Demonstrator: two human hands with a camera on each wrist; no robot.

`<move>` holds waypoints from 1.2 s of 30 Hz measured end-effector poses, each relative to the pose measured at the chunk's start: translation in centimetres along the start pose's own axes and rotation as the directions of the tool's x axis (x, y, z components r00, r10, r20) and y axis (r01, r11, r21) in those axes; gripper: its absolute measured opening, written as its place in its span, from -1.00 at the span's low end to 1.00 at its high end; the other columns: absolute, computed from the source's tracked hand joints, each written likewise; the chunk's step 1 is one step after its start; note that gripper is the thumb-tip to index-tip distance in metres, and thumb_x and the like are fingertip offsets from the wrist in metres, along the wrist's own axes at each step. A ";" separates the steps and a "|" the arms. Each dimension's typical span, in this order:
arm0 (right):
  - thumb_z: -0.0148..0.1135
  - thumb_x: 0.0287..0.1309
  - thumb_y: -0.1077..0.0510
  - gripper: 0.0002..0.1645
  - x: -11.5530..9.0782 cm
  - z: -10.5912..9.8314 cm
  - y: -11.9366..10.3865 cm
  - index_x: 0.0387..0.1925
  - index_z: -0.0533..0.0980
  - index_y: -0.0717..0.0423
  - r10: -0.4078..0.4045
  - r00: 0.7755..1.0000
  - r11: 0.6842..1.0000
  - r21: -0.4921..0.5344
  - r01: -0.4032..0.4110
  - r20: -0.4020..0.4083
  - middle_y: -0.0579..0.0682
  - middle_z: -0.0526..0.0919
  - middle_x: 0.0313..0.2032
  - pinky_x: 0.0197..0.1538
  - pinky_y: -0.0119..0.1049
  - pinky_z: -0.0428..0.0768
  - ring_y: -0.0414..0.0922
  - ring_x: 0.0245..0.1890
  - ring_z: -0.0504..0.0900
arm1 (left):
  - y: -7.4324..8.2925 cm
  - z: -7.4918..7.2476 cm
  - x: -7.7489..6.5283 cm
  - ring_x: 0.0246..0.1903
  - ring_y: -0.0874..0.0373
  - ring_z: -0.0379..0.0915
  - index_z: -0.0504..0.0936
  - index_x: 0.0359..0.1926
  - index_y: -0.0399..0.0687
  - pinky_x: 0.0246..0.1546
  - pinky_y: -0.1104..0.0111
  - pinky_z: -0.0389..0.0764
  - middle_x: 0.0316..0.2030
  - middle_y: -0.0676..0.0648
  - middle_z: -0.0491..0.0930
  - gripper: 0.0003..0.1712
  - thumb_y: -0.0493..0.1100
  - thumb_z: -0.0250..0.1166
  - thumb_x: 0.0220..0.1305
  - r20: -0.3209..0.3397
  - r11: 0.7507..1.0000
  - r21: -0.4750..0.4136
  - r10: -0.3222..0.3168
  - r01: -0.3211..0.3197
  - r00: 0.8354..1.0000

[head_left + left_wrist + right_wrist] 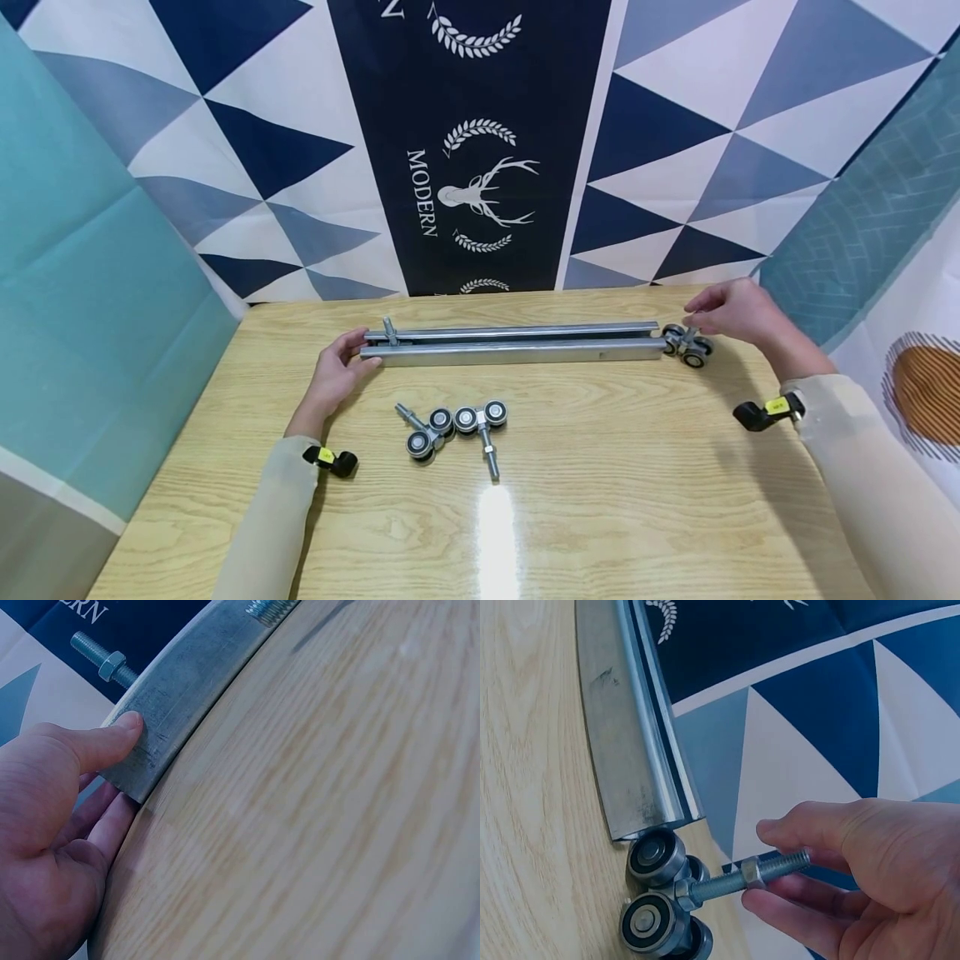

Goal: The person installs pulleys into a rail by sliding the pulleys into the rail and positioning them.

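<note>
Your left hand [333, 379] grips the steel track [517, 353]; your right hand [737, 310] pinches the roller trolley [683, 895] by its threaded stem [724, 886], probably the surest hold on stiff, weighty metal.

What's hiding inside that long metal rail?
A bolt pokes up from inside the rail, near its left end. The metal sides cover whatever is below that bolt. A wheeled roller is at the right-end opening. I can't see the rest inside.
</note>
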State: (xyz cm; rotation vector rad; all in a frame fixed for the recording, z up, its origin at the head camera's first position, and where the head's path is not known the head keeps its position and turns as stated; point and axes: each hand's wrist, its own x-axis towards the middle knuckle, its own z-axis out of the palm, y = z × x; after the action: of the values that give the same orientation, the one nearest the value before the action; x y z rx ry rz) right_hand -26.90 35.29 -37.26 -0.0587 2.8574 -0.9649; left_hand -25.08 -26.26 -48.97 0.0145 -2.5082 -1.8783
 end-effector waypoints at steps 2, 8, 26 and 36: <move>0.42 0.16 0.03 -0.52 -0.1 0.0 -0.2 -0.07 0.64 0.37 0.009 1.000 1.000 -0.008 -0.009 0.007 0.10 0.81 -0.37 -0.39 -0.37 0.70 -0.06 -0.39 0.77 | 0.0 0.0 0.0 0.31 -0.11 0.30 0.32 0.43 -0.15 0.50 0.05 0.28 0.35 -0.27 0.38 -0.23 -0.28 0.40 0.23 -0.001 1.000 -0.002 0.001 -0.001 1.000; 0.41 0.15 -0.08 -0.42 -0.3 0.1 -0.3 -0.03 0.63 0.34 0.049 0.999 0.998 -0.027 -0.049 0.001 0.12 0.81 -0.34 -0.33 -0.26 0.69 -0.03 -0.35 0.77 | -0.1 0.0 0.0 0.31 -0.11 0.30 0.32 0.44 -0.17 0.50 0.05 0.27 0.35 -0.29 0.38 -0.22 -0.28 0.41 0.22 -0.006 1.000 -0.001 0.009 -0.009 1.000; 0.45 0.07 -0.07 -0.50 -0.2 1.0 0.2 -0.15 0.71 0.30 0.102 0.992 0.991 -0.074 -0.108 -0.069 0.09 0.81 -0.46 -0.42 -0.23 0.63 0.03 -0.39 0.74 | -0.3 -0.1 0.1 0.33 -0.11 0.29 0.34 0.42 -0.12 0.50 0.06 0.27 0.36 -0.24 0.38 -0.24 -0.28 0.41 0.23 -0.007 1.000 0.009 0.007 -0.007 1.000; 0.47 0.04 0.08 -0.65 -0.1 1.1 0.0 -0.26 0.73 0.32 0.071 0.991 0.991 -0.107 -0.083 -0.109 0.01 0.77 -0.56 -0.50 -0.24 0.62 0.10 -0.41 0.72 | -0.1 0.0 0.0 0.33 -0.13 0.28 0.31 0.44 -0.16 0.50 0.02 0.26 0.37 -0.27 0.37 -0.22 -0.27 0.40 0.24 -0.003 1.000 0.014 0.014 -0.014 1.000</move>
State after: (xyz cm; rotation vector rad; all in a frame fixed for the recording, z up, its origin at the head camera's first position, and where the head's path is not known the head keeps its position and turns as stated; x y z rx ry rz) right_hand -26.66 34.58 -38.11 0.0948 2.9826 -0.8175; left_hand -25.04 -26.26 -49.07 0.0000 -2.5131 -1.8543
